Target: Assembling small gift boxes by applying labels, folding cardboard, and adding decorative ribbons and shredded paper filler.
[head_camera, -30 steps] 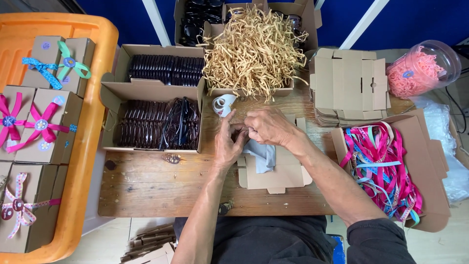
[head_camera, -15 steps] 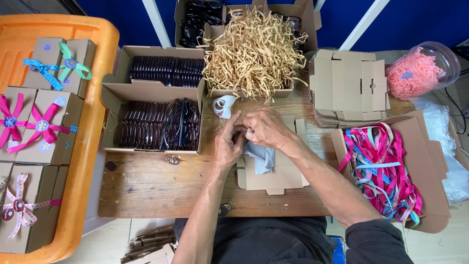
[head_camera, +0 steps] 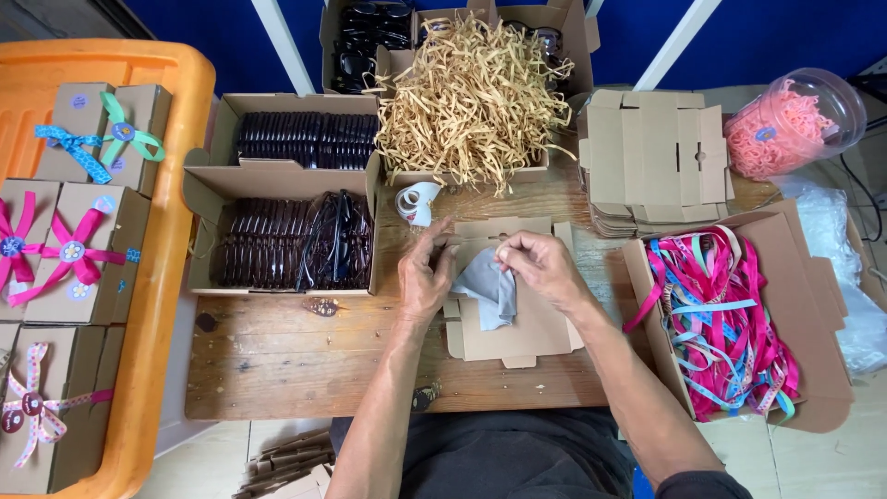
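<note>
Wooden table [head_camera: 277,351], both hands [head_camera: 425,277] pinching grey cloth [head_camera: 490,291]

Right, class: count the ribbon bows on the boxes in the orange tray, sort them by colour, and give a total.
Blue bow: 1
Green bow: 1
Bright pink bows: 2
Pale pink bow: 1
Total: 5 bows in the orange tray
</note>
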